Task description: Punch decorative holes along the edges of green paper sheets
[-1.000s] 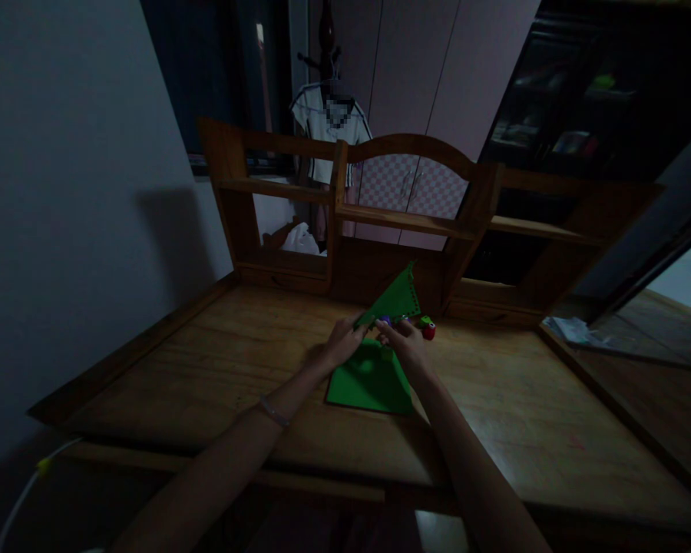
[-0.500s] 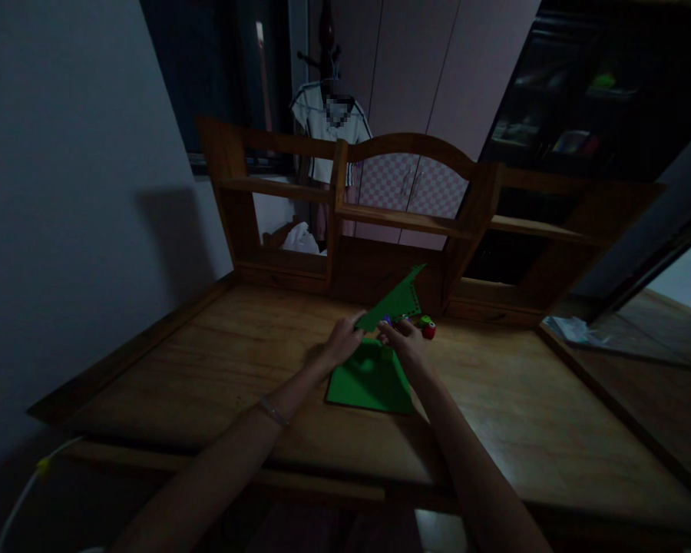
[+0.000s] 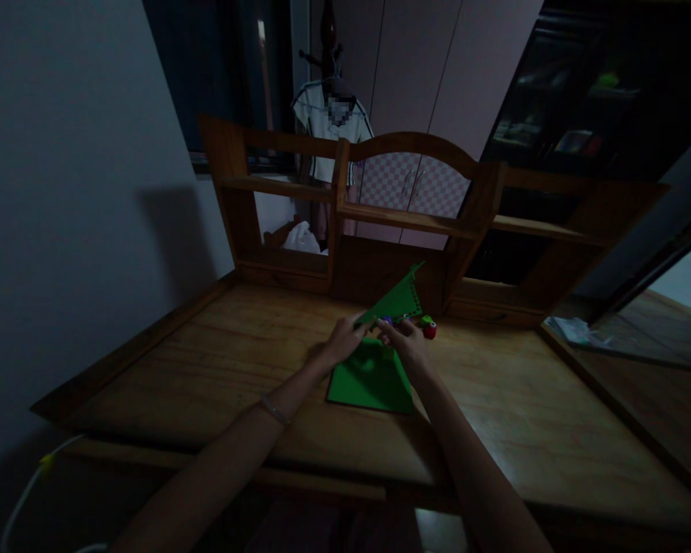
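A thin green sheet [image 3: 395,300] with a row of small dark holes along its right edge is raised at a slant above the desk. My left hand [image 3: 345,338] is closed on its lower left corner. My right hand [image 3: 403,339] is in a pinch close to the sheet's lower edge, beside a small purple thing [image 3: 385,320]. What its fingertips hold is too small and dark to make out. Under both hands a flat green piece [image 3: 371,386] lies on the desk, partly in shadow. Just beyond my right hand sit a small red thing [image 3: 430,330] and a bright green one [image 3: 427,320].
The wooden desk [image 3: 224,353] has a shelf unit [image 3: 403,217] along its back. A wall [image 3: 81,192] stands on the left. A clear plastic bag [image 3: 573,330] lies past the right edge. A white cable [image 3: 23,499] hangs at the lower left.
The raised green sheet has tilted slightly, and slightly more purple shows by my right fingertips. Both hands stay in nearly the same place.
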The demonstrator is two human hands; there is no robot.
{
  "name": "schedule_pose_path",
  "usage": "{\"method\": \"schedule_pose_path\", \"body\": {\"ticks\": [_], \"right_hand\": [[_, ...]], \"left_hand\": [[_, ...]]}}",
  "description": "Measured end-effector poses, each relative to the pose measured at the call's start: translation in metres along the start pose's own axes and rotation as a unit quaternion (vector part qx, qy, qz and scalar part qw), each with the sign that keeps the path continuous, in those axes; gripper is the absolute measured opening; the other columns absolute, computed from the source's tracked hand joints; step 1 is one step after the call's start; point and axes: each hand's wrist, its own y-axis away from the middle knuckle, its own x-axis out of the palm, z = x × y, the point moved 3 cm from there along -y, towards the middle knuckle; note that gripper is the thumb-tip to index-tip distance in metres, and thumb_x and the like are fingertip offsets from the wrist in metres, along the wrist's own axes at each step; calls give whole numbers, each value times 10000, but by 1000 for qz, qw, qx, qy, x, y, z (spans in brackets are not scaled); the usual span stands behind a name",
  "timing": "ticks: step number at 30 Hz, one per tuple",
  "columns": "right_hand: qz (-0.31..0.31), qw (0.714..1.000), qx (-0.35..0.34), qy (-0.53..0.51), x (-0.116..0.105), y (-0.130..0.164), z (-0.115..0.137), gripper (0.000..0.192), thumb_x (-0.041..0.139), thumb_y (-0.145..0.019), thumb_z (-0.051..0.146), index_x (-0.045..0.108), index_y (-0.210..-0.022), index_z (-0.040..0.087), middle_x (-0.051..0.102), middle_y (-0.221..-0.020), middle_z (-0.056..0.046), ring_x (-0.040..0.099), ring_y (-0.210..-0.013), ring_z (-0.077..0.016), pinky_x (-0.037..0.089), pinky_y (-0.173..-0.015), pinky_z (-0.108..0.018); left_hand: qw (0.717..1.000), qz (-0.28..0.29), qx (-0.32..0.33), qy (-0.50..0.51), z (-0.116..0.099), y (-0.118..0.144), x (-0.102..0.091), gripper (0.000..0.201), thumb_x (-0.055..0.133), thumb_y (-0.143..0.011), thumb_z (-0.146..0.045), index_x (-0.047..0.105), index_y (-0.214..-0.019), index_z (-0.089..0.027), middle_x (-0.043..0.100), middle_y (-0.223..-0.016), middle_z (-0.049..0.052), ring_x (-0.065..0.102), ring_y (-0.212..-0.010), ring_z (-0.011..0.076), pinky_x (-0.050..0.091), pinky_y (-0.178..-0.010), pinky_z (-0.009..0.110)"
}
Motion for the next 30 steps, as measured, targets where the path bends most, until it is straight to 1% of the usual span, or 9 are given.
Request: {"method": "schedule_pose_path", "body": {"ticks": [3,8,14,19,22,26,30], "right_hand": [[-1,1000,0,8,-1,0,1,340,735,-636,451,594,-757,166,590,-636,-8,553,-579,-142,398,-534,-238],[-12,999,-8,42,-1,0,4,346,718,-643,477,560,-661,169,564,-586,5,530,-547,-134,368,-508,-232],[-21,999,1,34,-4,0,-2,336,708,-655,475,590,-709,165,564,-620,4,486,-506,-111,334,-459,-222],[-43,998,8,46,-7,-1,-8,349,728,-635,468,593,-686,151,570,-620,-11,525,-539,-131,369,-471,-229],[-63,996,10,56,-8,-1,-7,346,731,-635,466,603,-707,152,602,-646,-28,552,-553,-144,387,-477,-235],[-67,997,14,37,-6,1,-4,359,748,-611,464,610,-735,157,641,-700,-56,603,-615,-185,419,-500,-249],[-73,997,16,13,-4,2,-1,374,757,-603,449,602,-783,160,658,-742,-70,629,-672,-211,439,-521,-258]], "left_hand": [[1000,-6,-3,-3,2,0,0,366,476,-815,-469,570,-656,-153,514,-569,-9,462,-568,129,329,-528,213],[1000,-7,7,-16,7,-1,1,376,455,-833,-470,559,-658,-154,494,-569,-16,469,-570,125,329,-527,217],[1000,-5,17,-14,9,-1,3,365,454,-837,-460,593,-700,-151,528,-605,-9,486,-585,122,349,-542,217],[1000,-9,10,-13,7,0,3,382,470,-816,-484,590,-669,-152,536,-585,-10,506,-572,126,360,-548,222],[1000,-11,2,-7,6,1,4,406,456,-815,-506,583,-657,-155,543,-578,-10,510,-569,128,365,-557,226],[1000,-17,-16,0,7,3,8,436,432,-824,-519,559,-607,-163,524,-531,-18,493,-533,124,356,-541,228],[1000,-8,-12,12,7,3,11,430,429,-832,-505,560,-604,-164,521,-531,-19,501,-533,123,362,-551,228]]}}
